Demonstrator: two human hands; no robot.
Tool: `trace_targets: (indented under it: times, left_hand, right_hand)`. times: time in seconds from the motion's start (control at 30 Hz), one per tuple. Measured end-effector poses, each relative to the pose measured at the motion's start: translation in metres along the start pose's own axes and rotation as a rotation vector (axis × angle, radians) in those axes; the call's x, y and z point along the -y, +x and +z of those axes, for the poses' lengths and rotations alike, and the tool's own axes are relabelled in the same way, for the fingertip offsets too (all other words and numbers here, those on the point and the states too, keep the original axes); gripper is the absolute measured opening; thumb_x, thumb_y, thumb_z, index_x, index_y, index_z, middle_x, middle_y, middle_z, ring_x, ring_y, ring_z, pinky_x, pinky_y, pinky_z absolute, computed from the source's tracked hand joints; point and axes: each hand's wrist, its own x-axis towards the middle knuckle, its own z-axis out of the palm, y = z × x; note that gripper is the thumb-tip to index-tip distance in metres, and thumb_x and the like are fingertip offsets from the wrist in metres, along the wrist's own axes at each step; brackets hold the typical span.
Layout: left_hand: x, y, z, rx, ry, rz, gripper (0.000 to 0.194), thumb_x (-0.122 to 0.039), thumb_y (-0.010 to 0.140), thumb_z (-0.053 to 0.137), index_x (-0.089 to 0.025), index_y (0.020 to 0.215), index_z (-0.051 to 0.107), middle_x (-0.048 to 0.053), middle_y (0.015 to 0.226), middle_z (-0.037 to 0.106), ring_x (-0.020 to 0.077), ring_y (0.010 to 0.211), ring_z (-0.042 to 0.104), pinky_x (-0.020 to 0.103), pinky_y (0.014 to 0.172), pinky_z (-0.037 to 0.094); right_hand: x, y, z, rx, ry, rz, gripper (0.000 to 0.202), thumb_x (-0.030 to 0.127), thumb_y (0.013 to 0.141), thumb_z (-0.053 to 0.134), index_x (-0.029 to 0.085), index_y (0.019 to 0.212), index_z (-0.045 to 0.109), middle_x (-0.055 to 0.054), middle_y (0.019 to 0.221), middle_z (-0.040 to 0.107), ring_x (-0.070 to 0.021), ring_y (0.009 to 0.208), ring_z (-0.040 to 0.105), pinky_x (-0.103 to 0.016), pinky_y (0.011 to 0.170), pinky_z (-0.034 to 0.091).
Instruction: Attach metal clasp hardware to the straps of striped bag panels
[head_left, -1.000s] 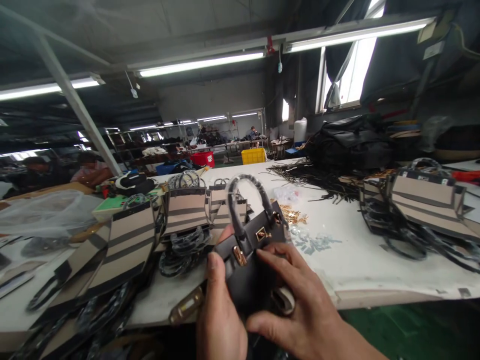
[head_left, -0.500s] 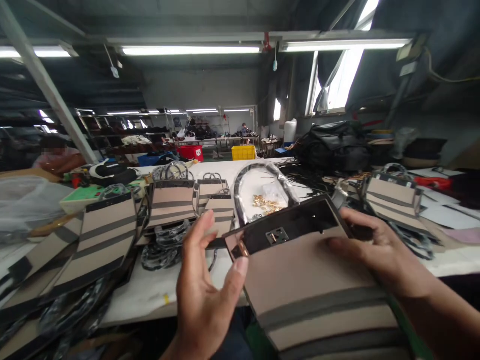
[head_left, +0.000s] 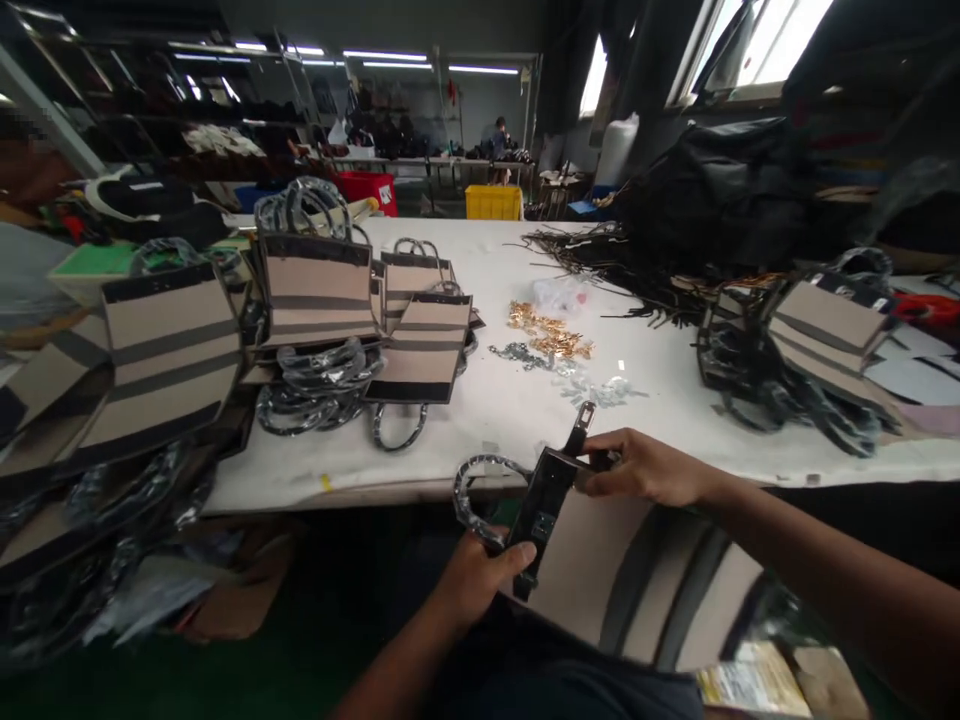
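Observation:
A beige handbag [head_left: 592,555] with dark stripes lies tilted across my lap, its black top band turned to the left. My left hand [head_left: 480,580] is closed around that band beside the plastic-wrapped handle [head_left: 463,492], thumb near a small metal lock plate [head_left: 543,524]. At the band's far corner, my right hand [head_left: 637,468] pinches the bag's edge by a short black strap [head_left: 577,438]. The strap sticks out past the corner and has a metal tip. My right fingertips partly hide where strap and bag meet.
Gold metal fittings [head_left: 551,330] and silver pieces [head_left: 600,390] lie loose on the white table [head_left: 420,475]. Similar striped bags [head_left: 319,290] are stacked at left, more bags [head_left: 825,320] at right. Black strips [head_left: 577,250] pile up behind. A box [head_left: 750,685] sits low at right.
The bag has come down from in front of me to my lap and turned, its top now leftward. My left hand has closed on the band; my right has shifted to the corner. The view tilts lower.

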Motion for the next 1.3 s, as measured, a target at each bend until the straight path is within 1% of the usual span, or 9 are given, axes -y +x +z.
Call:
trace_targets:
  times: [0.13, 0.33, 0.5, 0.57, 0.63, 0.77, 0.87, 1.03, 1.3]
  left_hand:
    - [0.029, 0.011, 0.007, -0.064, -0.200, -0.030, 0.040, -0.052, 0.081, 0.082, -0.014, 0.095, 0.084, 0.014, 0.094, 0.080, 0.0311, 0.087, 0.074, 0.040, 0.084, 0.056]
    - [0.035, 0.043, 0.009, -0.225, -0.431, -0.068, 0.046, -0.043, 0.072, 0.090, -0.012, 0.106, 0.083, 0.016, 0.099, 0.082, 0.0320, 0.090, 0.078, 0.041, 0.086, 0.059]
    - [0.028, 0.054, 0.023, -0.363, -0.529, -0.091, 0.049, -0.041, 0.069, 0.092, -0.011, 0.106, 0.082, 0.016, 0.096, 0.082, 0.0323, 0.087, 0.079, 0.040, 0.081, 0.061]
    - [0.023, 0.055, 0.029, -0.417, -0.560, -0.131, 0.048, -0.041, 0.068, 0.092, -0.009, 0.102, 0.082, 0.016, 0.091, 0.082, 0.0314, 0.082, 0.079, 0.038, 0.076, 0.061]
    - [0.018, 0.057, 0.033, -0.441, -0.577, -0.159, 0.047, -0.042, 0.066, 0.092, -0.008, 0.098, 0.082, 0.016, 0.088, 0.082, 0.0302, 0.078, 0.078, 0.035, 0.070, 0.059]
    - [0.011, 0.061, 0.036, -0.458, -0.596, -0.175, 0.047, -0.041, 0.064, 0.093, -0.007, 0.094, 0.081, 0.015, 0.084, 0.081, 0.0291, 0.073, 0.077, 0.033, 0.066, 0.057]
    - [0.009, 0.062, 0.036, -0.463, -0.605, -0.193, 0.046, -0.041, 0.065, 0.092, -0.007, 0.093, 0.081, 0.014, 0.083, 0.081, 0.0296, 0.074, 0.077, 0.034, 0.067, 0.056]
    - [0.011, 0.063, 0.034, -0.459, -0.622, -0.207, 0.045, -0.040, 0.065, 0.092, -0.007, 0.094, 0.080, 0.014, 0.085, 0.081, 0.0311, 0.079, 0.077, 0.034, 0.069, 0.056]
    - [0.009, 0.064, 0.032, -0.445, -0.628, -0.202, 0.041, -0.037, 0.066, 0.091, -0.008, 0.093, 0.081, 0.013, 0.084, 0.081, 0.0300, 0.078, 0.077, 0.036, 0.073, 0.057]
  right_hand:
    - [-0.018, 0.035, -0.004, 0.049, -0.098, 0.001, 0.032, 0.037, 0.080, 0.077, 0.019, 0.105, 0.080, 0.003, 0.080, 0.065, -0.0155, 0.072, 0.055, -0.027, 0.065, 0.041]
    - [-0.047, 0.091, -0.022, -0.081, -0.354, 0.060, 0.050, 0.048, 0.077, 0.078, 0.020, 0.119, 0.080, 0.001, 0.076, 0.070, -0.0180, 0.069, 0.061, -0.028, 0.064, 0.045]
    - [-0.047, 0.094, -0.018, -0.564, -0.402, -0.051, 0.032, 0.049, 0.085, 0.074, 0.020, 0.098, 0.082, -0.003, 0.078, 0.074, -0.0186, 0.069, 0.064, -0.030, 0.067, 0.047]
    - [-0.035, 0.081, -0.008, -0.778, -0.247, -0.129, 0.030, 0.049, 0.087, 0.074, 0.019, 0.085, 0.077, -0.003, 0.070, 0.069, -0.0167, 0.062, 0.060, -0.030, 0.061, 0.046]
    - [-0.022, 0.070, 0.008, -0.869, 0.024, -0.204, 0.033, 0.049, 0.089, 0.075, 0.020, 0.074, 0.067, 0.001, 0.060, 0.060, -0.0140, 0.053, 0.052, -0.028, 0.053, 0.042]
    - [-0.013, 0.073, 0.047, -0.809, 0.638, -0.387, 0.042, 0.046, 0.091, 0.073, 0.023, 0.067, 0.048, 0.005, 0.054, 0.047, -0.0108, 0.043, 0.043, -0.026, 0.043, 0.037]
    - [-0.022, 0.091, 0.067, -0.800, 0.854, -0.406, 0.043, 0.041, 0.091, 0.072, 0.023, 0.065, 0.044, 0.007, 0.054, 0.041, -0.0091, 0.041, 0.039, -0.025, 0.040, 0.034]
    - [-0.036, 0.105, 0.073, -0.883, 0.921, -0.393, 0.040, 0.039, 0.092, 0.067, 0.023, 0.066, 0.041, 0.008, 0.054, 0.037, -0.0086, 0.040, 0.035, -0.025, 0.041, 0.032]
    - [-0.040, 0.107, 0.088, -0.838, 0.777, -0.426, 0.039, 0.039, 0.096, 0.064, 0.025, 0.067, 0.041, 0.008, 0.054, 0.039, -0.0100, 0.042, 0.036, -0.025, 0.041, 0.032]
